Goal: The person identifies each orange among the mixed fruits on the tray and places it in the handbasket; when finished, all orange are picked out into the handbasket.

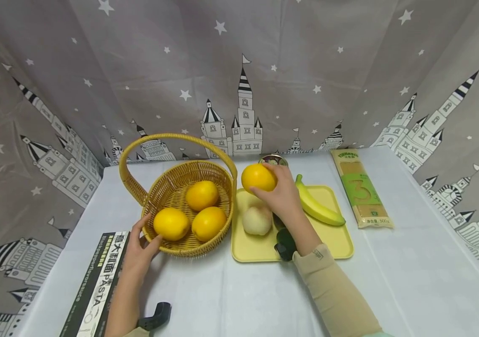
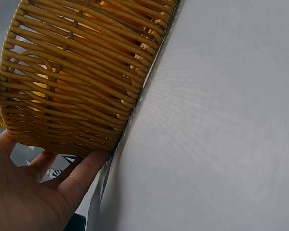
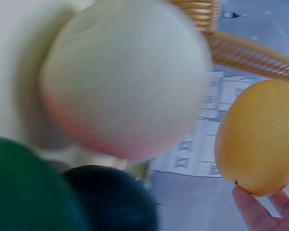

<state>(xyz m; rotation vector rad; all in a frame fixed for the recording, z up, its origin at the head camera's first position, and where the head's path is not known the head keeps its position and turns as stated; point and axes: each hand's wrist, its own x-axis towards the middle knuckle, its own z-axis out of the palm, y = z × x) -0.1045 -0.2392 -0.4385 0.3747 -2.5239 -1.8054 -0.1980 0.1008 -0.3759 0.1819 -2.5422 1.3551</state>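
My right hand point(image 1: 281, 189) grips a yellow-orange mango point(image 1: 258, 177), raised over the back of the yellow tray point(image 1: 248, 252). In the right wrist view fingertips press the lower end of this mango point(image 3: 260, 137). My left hand point(image 1: 138, 255) holds the front left side of the wicker basket point(image 1: 212, 248); in the left wrist view its fingers point(image 2: 84, 175) curl against the woven outside. Three more mangoes, one of them nearest the front left point(image 1: 171, 224), lie in the basket. A pale peach point(image 1: 257, 221) and a banana point(image 1: 319, 206) lie on the tray.
Dark green items point(image 3: 111, 197) beside the peach are partly hidden by my right wrist in the head view. A round tin point(image 1: 274, 159) stands behind the tray, a noodle pack point(image 1: 361, 189) to its right. A pasta box point(image 1: 96, 285) lies left. The basket's tall handle point(image 1: 176, 135) arches up.
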